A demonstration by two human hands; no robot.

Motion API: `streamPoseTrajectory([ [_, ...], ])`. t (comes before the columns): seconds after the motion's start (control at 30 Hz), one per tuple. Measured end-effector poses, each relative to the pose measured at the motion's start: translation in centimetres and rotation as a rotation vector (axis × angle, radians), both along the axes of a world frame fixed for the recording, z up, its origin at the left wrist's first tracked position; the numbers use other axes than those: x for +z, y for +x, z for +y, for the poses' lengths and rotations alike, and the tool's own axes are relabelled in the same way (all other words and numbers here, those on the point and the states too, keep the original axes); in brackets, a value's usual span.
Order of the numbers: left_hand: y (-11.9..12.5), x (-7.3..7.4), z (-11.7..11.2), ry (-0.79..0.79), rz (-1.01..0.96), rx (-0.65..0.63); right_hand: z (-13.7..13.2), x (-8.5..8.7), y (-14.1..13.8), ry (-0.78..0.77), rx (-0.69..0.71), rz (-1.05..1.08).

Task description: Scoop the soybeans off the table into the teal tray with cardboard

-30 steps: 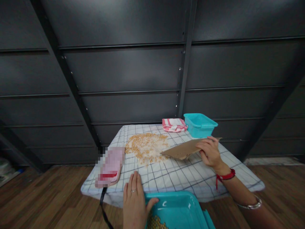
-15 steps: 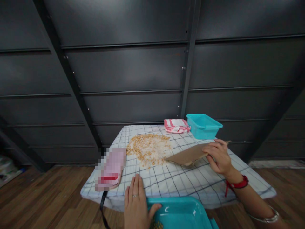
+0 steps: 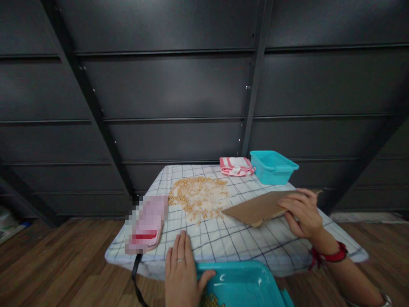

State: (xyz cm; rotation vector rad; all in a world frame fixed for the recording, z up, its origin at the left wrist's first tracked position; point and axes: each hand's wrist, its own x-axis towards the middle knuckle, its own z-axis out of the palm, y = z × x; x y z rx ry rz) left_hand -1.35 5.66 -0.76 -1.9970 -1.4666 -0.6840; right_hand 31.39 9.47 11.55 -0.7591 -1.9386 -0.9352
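My right hand point(image 3: 303, 213), wearing a red bracelet, grips a piece of brown cardboard point(image 3: 255, 207) by its right end. The cardboard lies tilted, its pointed left tip touching the cloth just right of a spread of yellow kernels point(image 3: 182, 196) and whitish grains point(image 3: 211, 194). At the front edge of the table my left hand point(image 3: 182, 273) rests flat, fingers stretched forward. Its thumb hooks over the rim of a teal tray point(image 3: 236, 266). Some greenish beans point(image 3: 211, 300) show in the tray beside that hand, partly cut off by the frame.
A white checked cloth point(image 3: 220, 251) covers the table. On the left lies a pink phone-like object point(image 3: 148, 221), blurred out, with a black strap point(image 3: 136, 277). A folded pink-striped towel point(image 3: 236, 166) and a teal bin point(image 3: 273, 168) stand at the back, before a dark panelled wall.
My right hand has shifted right and slightly down with the cardboard, which now shows more of its flat face. The left hand stays at the tray rim.
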Motion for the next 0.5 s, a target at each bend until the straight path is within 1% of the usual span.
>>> streamPoseTrajectory([
  [0.07, 0.1, 0.0, 0.0, 0.01, -0.001, 0.001, 0.3, 0.0, 0.5, -0.004, -0.033, -0.001],
  [0.13, 0.3, 0.1, 0.1, 0.017, -0.02, 0.006, 0.4, 0.0, 1.0, -0.04, -0.057, -0.01],
  [0.27, 1.1, 0.3, 0.1, 0.038, -0.099, 0.009, 0.2, -0.1, 1.3, -0.091, -0.061, -0.02],
  [0.37, 1.6, 0.5, 0.0, 0.048, -0.117, 0.007, 0.0, 0.0, 1.3, -0.075, -0.06, -0.034],
  [0.5, 1.8, 0.8, 0.0, 0.04, -0.121, 0.006, 0.0, 0.1, 1.5, -0.032, -0.109, -0.064],
])
